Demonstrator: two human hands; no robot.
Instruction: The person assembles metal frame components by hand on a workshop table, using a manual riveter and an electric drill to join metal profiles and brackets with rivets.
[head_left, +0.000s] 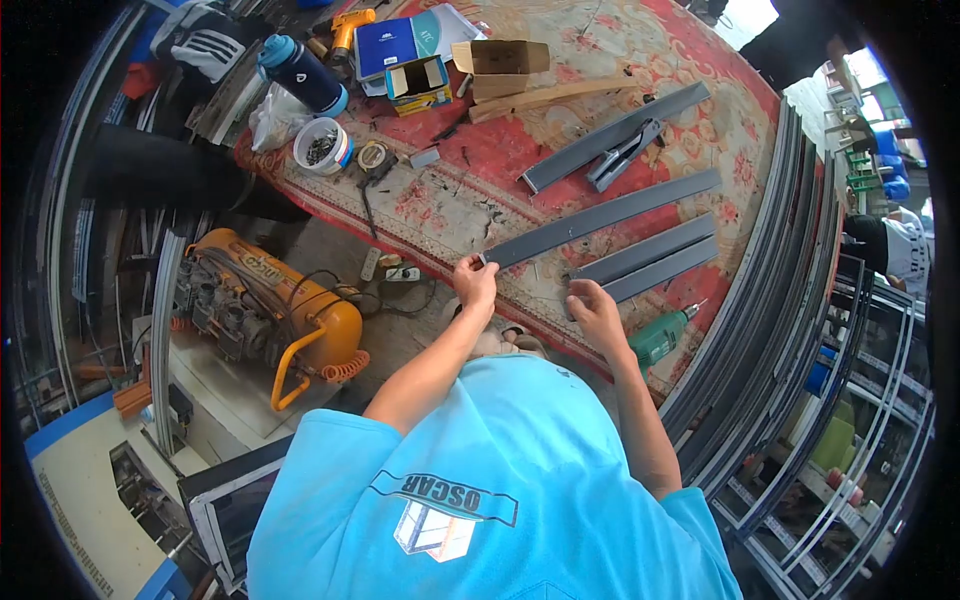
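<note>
My left hand (476, 282) pinches the near end of a long grey metal profile (610, 213) that lies slantwise across the table. To its right, my right hand (597, 314) has its fingers curled at the near end of a pair of shorter grey profiles (655, 258) lying side by side. What those fingers hold, if anything, is hidden. Farther back lies another grey profile (610, 140), with a metal clamp-like tool (626, 156) against it. A green power drill (664, 338) rests right of my right hand, its bit pointing away.
The table has a red floral cover (420, 205). Toward its left stand a tub of screws (322, 145), a tape measure (375, 158), a blue bottle (303, 76) and open boxes (500, 66). An orange compressor (275, 295) stands left; long metal profiles (765, 270) line the right.
</note>
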